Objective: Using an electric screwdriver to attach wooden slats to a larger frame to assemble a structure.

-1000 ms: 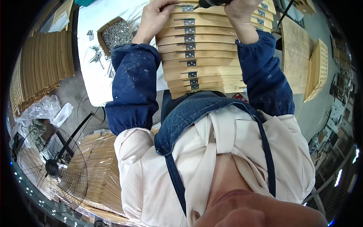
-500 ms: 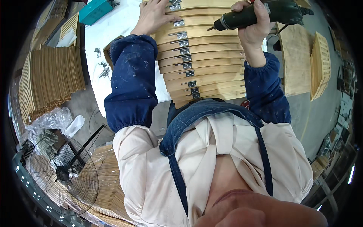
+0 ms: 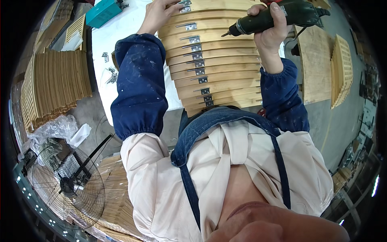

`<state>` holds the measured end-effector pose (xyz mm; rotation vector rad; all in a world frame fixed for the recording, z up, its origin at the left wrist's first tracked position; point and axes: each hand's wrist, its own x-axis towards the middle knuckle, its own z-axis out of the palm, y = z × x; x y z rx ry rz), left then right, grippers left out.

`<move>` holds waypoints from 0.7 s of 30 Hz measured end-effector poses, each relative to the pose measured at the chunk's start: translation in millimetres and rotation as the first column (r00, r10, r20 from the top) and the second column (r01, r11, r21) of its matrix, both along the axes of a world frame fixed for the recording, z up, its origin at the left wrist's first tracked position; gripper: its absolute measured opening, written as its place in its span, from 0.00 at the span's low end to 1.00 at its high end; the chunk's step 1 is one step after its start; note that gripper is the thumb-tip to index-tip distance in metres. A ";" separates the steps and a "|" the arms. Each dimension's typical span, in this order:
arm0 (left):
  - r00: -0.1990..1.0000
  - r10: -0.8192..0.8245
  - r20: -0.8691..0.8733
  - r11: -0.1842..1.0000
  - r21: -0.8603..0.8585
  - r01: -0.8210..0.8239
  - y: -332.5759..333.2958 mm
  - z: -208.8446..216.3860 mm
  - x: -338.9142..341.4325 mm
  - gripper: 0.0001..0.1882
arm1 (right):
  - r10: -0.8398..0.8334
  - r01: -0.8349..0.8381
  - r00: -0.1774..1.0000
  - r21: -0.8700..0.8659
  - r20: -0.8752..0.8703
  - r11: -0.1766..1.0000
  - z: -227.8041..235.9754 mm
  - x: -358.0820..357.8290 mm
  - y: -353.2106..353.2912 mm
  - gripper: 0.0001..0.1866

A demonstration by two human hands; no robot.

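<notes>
Wooden slats [image 3: 221,50] lie side by side in front of me, overlapping like steps, and each has a small metal hinge [image 3: 196,47] with a thin pin near its left end. My left hand [image 3: 159,14] is at the far slats, its thumb stretched out and touching a far hinge [image 3: 185,9]. Its other fingers are partly cut off by the upper edge. In my right hand [image 3: 273,30] is a dark green electric screwdriver [image 3: 278,18], held nearly level. Its bit points left, above the slats and apart from the hinges.
Loose hinges [image 3: 112,75] lie on the white tabletop [image 3: 133,20], with a teal box [image 3: 102,14] at its far left. Stacked slatted panels [image 3: 60,78] stand to the left. A fan [image 3: 67,185] is at lower left. More boards [image 3: 316,66] stand on the right.
My left hand has moved slightly farther away and to the left, its thumb going from one hinge to the one beyond. My right hand and the screwdriver have barely moved.
</notes>
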<state>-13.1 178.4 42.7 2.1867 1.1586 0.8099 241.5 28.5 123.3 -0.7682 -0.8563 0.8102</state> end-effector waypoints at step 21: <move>0.904 0.166 0.393 0.977 -0.193 -0.096 26.6 -22.7 -13.0 0.14 | -0.074 0.071 0.997 0.079 0.032 0.994 2.5 14.2 -33.0 0.14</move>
